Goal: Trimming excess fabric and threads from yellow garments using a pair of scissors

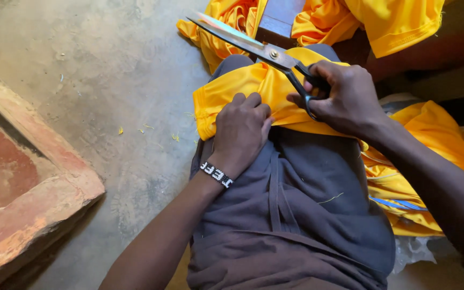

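While yellow cloth (253,86) lies draped across the person's lap, the right hand (345,99) has its grip closed through the black handles of large scissors (259,47), whose closed blades point up and away to the left of that hand. The left hand (240,131) has its grip curled on the cloth's fold, pressing it against the thigh just beside the right hand. A beaded black-and-white wristband (216,174) circles the left wrist below that grip. More yellow cloth is heaped beyond and to the right of the scissors. Yellow thread scraps (146,129) dot the concrete floor (108,64) left of the hands.
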